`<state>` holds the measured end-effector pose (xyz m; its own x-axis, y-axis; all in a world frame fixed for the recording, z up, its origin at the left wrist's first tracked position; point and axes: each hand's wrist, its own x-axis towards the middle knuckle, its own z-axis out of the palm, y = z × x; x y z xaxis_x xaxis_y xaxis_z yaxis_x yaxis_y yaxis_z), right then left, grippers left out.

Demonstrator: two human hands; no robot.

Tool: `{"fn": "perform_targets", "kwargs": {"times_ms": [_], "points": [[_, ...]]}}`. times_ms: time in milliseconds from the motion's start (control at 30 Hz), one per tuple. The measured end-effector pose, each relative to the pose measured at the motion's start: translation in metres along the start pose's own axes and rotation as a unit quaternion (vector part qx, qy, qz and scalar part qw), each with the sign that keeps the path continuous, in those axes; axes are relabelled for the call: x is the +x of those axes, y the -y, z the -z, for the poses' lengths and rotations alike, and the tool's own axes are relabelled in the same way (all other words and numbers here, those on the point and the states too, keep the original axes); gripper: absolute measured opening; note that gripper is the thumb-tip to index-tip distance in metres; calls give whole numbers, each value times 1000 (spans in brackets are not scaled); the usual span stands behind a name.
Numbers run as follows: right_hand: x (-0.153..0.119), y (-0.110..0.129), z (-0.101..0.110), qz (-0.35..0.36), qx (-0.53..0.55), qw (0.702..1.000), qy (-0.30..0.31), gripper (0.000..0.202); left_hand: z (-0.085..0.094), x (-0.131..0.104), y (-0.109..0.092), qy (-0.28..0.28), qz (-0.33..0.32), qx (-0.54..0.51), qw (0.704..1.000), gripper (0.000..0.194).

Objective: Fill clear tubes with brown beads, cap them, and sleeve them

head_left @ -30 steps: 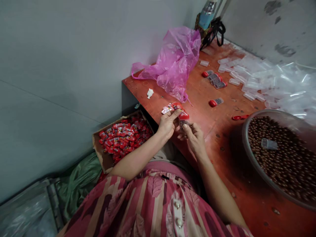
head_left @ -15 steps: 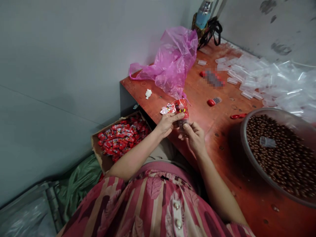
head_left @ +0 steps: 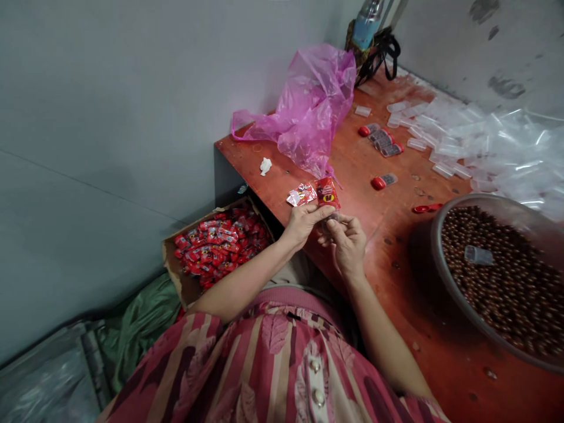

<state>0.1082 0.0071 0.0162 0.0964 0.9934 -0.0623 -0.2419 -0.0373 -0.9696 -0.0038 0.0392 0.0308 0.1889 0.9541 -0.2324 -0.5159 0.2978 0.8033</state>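
Observation:
My left hand [head_left: 304, 226] is closed, thumb laid over the lower part of a red printed wrapper [head_left: 327, 194]. Close against it, my right hand [head_left: 351, 242] pinches a small clear tube [head_left: 333, 217] with brown contents at the wrapper's lower end. Fingers cover most of that tube, so I cannot tell how far it sits inside the wrapper. Just left of the held wrapper, a flat red-and-silver wrapper [head_left: 302, 194] lies on the table.
A carton [head_left: 174, 270] of red packets stands below left. On the red table [head_left: 374, 329] are a tub [head_left: 436, 235] of brown balls with a clear cup [head_left: 479, 255], a red spoon [head_left: 427, 208], red-capped tubes [head_left: 384, 181], empty clear tubes [head_left: 449, 135] and a pink bag [head_left: 304, 111].
Both hands have shifted only slightly. Less of the clear tube shows below the red wrapper now, with my fingers covering more of it.

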Motion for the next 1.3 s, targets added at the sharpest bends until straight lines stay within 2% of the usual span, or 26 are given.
{"fn": "perform_targets", "kwargs": {"times_ms": [133,267,333,467,533,600,700,767,933,1000,1133,1300], "points": [[-1,3,2,-3,-5,999,32,32,1,0,-5,8,20,-26,999,39],[-4,1,2,69,-68,995,-4,29,0,0,-6,-30,8,-71,997,37],[-5,-2,1,79,-64,995,-4,27,0,-2,-3,-4,19,-77,997,36],[-5,-3,-3,21,28,999,38,27,3,-7,2,89,56,-68,992,41],[-6,-2,-5,5,48,998,41,29,5,-8,1,96,63,-64,991,42],[-8,0,-6,12,28,999,38,28,6,-8,-3,69,55,-61,994,40],[-11,2,-7,70,-37,997,19,26,4,-9,-7,-16,19,-70,997,37],[-11,2,-8,89,-43,995,7,25,0,-11,-6,-43,8,-75,996,38],[-9,-1,-14,-10,84,996,4,30,-7,-23,4,-19,9,-52,998,43],[-8,-2,-15,-30,95,995,1,31,-6,-25,3,-15,11,-50,999,43],[-11,-1,-13,-3,49,999,-6,31,0,-24,-5,4,5,-70,998,41],[-17,-4,-14,62,-32,996,-46,32,-1,-19,-2,-47,13,-90,995,43]]}}
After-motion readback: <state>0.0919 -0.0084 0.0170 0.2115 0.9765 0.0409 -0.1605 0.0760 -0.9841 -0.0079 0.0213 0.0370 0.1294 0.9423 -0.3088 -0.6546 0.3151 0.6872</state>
